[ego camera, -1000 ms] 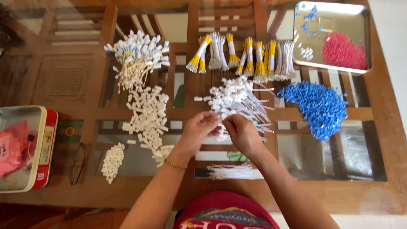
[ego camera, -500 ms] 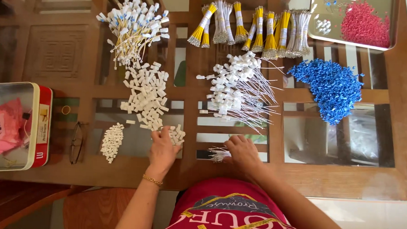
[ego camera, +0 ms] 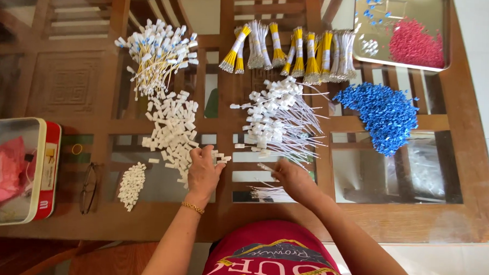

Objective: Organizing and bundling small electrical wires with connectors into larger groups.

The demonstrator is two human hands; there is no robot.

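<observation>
Plainly sorted by kind across a glass-topped wooden tabletop, each heap within arm's reach. Left hand flat, palm down, fingers spread lightly over the near edge of the pile of small white blocks, touching the loose ones there; nothing closed in it as far as can be told. Right hand pinched narrow on one thin white tie, its small white head pointing left toward the other hand, close to the blocks. Just beyond, a loose fan of white-headed ties, tails pointing right, probably laid so for pulling singly. Below the right hand, a small bunch of ties lying together at the tabletop's near edge.

Farther off: blue-and-white-headed ties on yellow stems at upper left; bundles bound in yellow in a row at the top; a heap of small blue pieces to the right; a metal tray at top right holding red pieces and a few blue ones. At left, an open rectangular tin with red sides holding a pink bag; beside it folded spectacles and a small heap of white beads.
</observation>
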